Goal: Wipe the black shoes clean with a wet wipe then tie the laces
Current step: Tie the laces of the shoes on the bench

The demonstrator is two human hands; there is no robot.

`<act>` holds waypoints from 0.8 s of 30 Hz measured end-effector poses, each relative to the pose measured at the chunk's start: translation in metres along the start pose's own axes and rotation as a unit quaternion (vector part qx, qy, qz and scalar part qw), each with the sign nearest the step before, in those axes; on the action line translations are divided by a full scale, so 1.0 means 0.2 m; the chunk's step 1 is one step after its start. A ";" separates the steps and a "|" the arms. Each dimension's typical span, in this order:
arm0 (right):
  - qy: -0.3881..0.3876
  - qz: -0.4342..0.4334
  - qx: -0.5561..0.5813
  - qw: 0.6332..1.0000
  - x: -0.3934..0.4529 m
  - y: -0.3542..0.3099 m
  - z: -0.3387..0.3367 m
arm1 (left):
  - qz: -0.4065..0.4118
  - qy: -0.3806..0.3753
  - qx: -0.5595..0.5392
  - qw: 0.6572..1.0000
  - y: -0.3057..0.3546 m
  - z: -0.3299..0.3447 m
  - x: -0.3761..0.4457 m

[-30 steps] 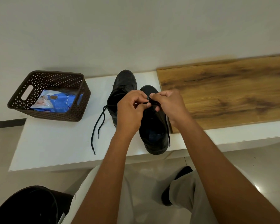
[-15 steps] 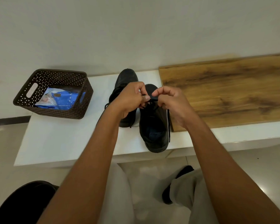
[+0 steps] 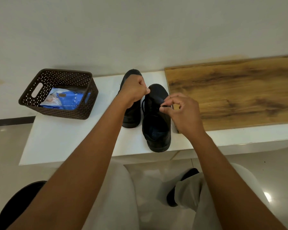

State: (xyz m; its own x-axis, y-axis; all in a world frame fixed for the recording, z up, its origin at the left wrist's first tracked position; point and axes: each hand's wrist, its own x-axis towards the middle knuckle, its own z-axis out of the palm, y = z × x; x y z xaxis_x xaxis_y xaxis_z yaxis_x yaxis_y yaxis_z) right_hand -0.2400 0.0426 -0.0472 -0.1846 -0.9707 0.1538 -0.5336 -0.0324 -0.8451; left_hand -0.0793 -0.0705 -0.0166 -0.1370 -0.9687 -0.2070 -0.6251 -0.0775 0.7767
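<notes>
While hands (image 3: 135, 92) (image 3: 183, 112) pinch, seemingly, lace (image 3: 164, 106).

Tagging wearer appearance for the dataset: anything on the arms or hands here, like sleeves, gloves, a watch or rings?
Both arms are bare for the whole length that shows, with no sleeves in the frame. The left hand and right hand wear no gloves. No watch, band or ring shows on the visible sides. Lower down, light grey trousers and dark footwear can be seen.
</notes>
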 end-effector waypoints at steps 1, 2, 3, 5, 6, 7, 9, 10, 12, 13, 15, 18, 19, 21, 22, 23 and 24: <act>-0.017 0.010 -0.023 1.000 -0.03 0.01 -0.02 | 0.025 0.023 0.048 0.998 -0.01 0.00 0.02; -0.033 0.025 -0.042 0.998 -0.06 0.03 -0.05 | 0.049 0.034 0.096 0.994 -0.01 0.00 0.04; -0.046 0.044 -0.054 0.996 -0.09 0.04 -0.06 | 0.067 0.042 0.141 0.987 -0.01 0.01 0.06; -0.066 0.082 -0.063 0.992 -0.14 0.06 -0.08 | 0.083 0.056 0.210 0.973 -0.02 0.04 0.09; -0.071 0.090 -0.070 0.991 -0.16 0.07 -0.09 | 0.088 0.058 0.236 0.966 -0.03 0.06 0.10; -0.073 0.091 -0.078 0.990 -0.18 0.07 -0.09 | 0.094 0.063 0.258 0.959 -0.04 0.08 0.11; -0.073 0.090 -0.083 0.990 -0.21 0.07 -0.09 | 0.103 0.082 0.285 0.949 -0.06 0.12 0.12; -0.074 0.091 -0.081 0.990 -0.22 0.08 -0.09 | 0.104 0.098 0.287 0.947 -0.07 0.13 0.12; -0.073 0.091 -0.077 0.990 -0.23 0.08 -0.09 | 0.097 0.130 0.279 0.947 -0.10 0.15 0.14; -0.073 0.092 -0.073 0.990 -0.23 0.09 -0.09 | 0.088 0.142 0.272 0.948 -0.11 0.15 0.14; -0.075 0.097 -0.067 0.990 -0.24 0.09 -0.10 | 0.060 0.158 0.254 0.952 -0.12 0.16 0.14; -0.082 0.096 -0.073 0.989 -0.23 0.09 -0.10 | 0.030 0.155 0.237 0.959 -0.12 0.17 0.13; -0.086 0.097 -0.074 0.989 -0.23 0.09 -0.10 | 0.030 0.151 0.236 0.959 -0.11 0.17 0.12; -0.091 0.099 -0.073 0.988 -0.22 0.09 -0.10 | 0.040 0.141 0.223 0.964 -0.11 0.15 0.13; -0.090 0.098 -0.070 0.989 -0.22 0.09 -0.10 | 0.048 0.136 0.206 0.968 -0.11 0.14 0.13; -0.087 0.097 -0.066 0.989 -0.22 0.09 -0.10 | 0.054 0.132 0.187 0.972 -0.12 0.11 0.13; -0.084 0.097 -0.061 0.990 -0.22 0.08 -0.10 | 0.060 0.133 0.168 0.975 -0.12 0.09 0.12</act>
State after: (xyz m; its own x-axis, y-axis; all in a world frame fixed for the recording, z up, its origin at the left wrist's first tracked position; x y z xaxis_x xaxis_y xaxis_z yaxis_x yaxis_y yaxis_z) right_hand -0.2564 0.0887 -0.0573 -0.1596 -0.9820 -0.1010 -0.5997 0.1777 -0.7802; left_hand -0.0813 -0.0868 -0.0498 -0.0491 -0.9964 0.0696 -0.8389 0.0790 0.5385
